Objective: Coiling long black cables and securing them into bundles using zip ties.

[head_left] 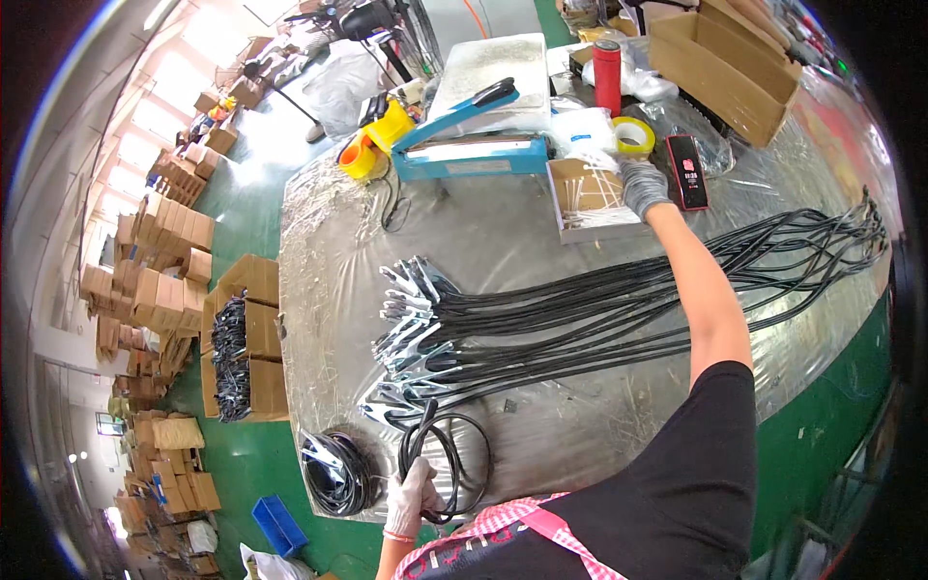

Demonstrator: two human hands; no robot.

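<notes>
My left hand (411,491), in a pale glove, is closed around a looped black cable (483,454) near the table's front edge. My right hand (643,189), in a grey glove, reaches to the right side of a shallow cardboard box (601,235) of thin white cable ties (592,193). Its fingers are curled in; what they hold, if anything, is too small to make out. Between my arms lies a row of long black cables (570,300) with silvery metal clamps (411,338) at their left ends. A finished-looking coil of black cable (338,474) rests left of my left hand.
A red-edged phone (687,174), a yellow tape roll (633,136) and a red bottle (607,77) lie or stand right of a blue lever-arm sealer (474,158). An orange-yellow tape dispenser (360,157) is left. Cartons of black coils (232,358) stand beside the table.
</notes>
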